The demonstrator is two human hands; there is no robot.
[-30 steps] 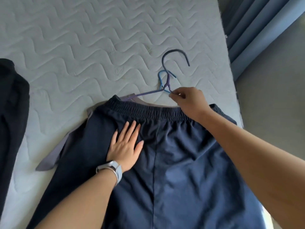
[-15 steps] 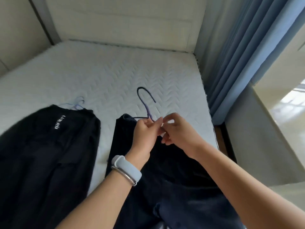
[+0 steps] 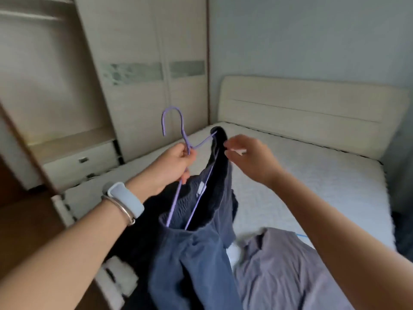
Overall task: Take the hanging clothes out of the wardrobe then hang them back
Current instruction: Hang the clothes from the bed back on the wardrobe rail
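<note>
Step in hand: rehanging. One garment is lifted clear of the bed and is ready for transfer to the wardrobe.

1. Left hand: fingers are curled round the neck of the purple hanger, just below the hook. The hook stands upright and free.
2. Navy garment: it hangs from the purple hanger by its elastic waistband, above the near left corner of the mattress. The waistband is bunched, and one end rides high on the far hanger arm.
3. Right hand: it is apart from the left hand, with its fingertips at the raised end of the waistband. Motion blur hides whether they pinch the fabric.
4. A grey garment lies at the near edge of the mattress. A black garment lies beneath the left forearm.

Next move, as judged: seat the waistband evenly across both hanger arms, then carry the hanger left to the open bay of the wardrobe. Keep the hook upright and the hanger level, or the garment is likely to slide off the low arm.
</note>
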